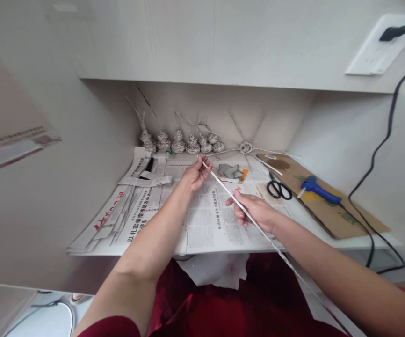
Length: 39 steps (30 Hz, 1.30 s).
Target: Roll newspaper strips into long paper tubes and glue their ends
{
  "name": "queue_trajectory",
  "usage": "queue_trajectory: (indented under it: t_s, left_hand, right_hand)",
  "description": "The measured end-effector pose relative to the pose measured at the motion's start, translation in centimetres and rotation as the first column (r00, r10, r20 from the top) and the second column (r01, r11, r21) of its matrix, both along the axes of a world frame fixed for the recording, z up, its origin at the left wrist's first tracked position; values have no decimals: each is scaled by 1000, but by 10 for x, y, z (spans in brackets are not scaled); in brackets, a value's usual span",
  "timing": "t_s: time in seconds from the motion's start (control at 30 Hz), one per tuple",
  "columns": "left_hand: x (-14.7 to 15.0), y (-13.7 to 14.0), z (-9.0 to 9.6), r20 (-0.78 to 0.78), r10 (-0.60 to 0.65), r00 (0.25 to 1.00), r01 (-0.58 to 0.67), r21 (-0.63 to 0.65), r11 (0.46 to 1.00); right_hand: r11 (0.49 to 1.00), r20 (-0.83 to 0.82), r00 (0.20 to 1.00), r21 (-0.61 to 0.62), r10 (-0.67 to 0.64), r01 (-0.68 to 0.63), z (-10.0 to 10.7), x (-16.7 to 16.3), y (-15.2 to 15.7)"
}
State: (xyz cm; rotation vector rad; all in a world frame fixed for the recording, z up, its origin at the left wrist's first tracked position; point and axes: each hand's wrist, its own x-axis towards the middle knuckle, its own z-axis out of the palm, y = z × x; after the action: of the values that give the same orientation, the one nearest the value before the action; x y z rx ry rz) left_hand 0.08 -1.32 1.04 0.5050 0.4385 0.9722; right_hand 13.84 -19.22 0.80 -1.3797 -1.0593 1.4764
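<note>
One pale paper rod (223, 186), pinched near its tip by the left hand (196, 175) and held lower by the right hand (256, 211), above the newspaper (202, 222). Woven gourds (178, 142): behind the newspaper.

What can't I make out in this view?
Head view: the bottom edge cuts off the lower end of the long, thin, white paper stick.
Head view: cut white newspaper strips cover part of a flat black object; its identity is unclear.
Head view: body text on the white printed newspaper sheet is too small to read.
</note>
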Motion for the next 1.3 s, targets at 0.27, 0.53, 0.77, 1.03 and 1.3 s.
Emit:
queue_trajectory:
  t_s: [0.27,0.53,0.77,1.03,1.3]
  left_hand:
    - [0,-1,0,-9,-13,1000,13,34,999]
    - [-1,3,-4,-16,6,1000,-6,0,1000]
    - [-10,12,0,35,125,992,-123,-62,991]
    - [-11,8,5,82,96,992,-89,-80,993]
    - [-13,10,5,41,147,988,-143,-83,986]
  right_hand:
    - [994,125,991,110,-44,30,-4,-4,31]
    - [988,224,971,148,-83,50,-4,-7,35]
    - [967,586,801,252,-125,-34,-1,4,1]
    - [996,-5,997,-31,80,-80,-11,0,-21]
    - [933,818,518,347,-250,-98,-3,0,-13]
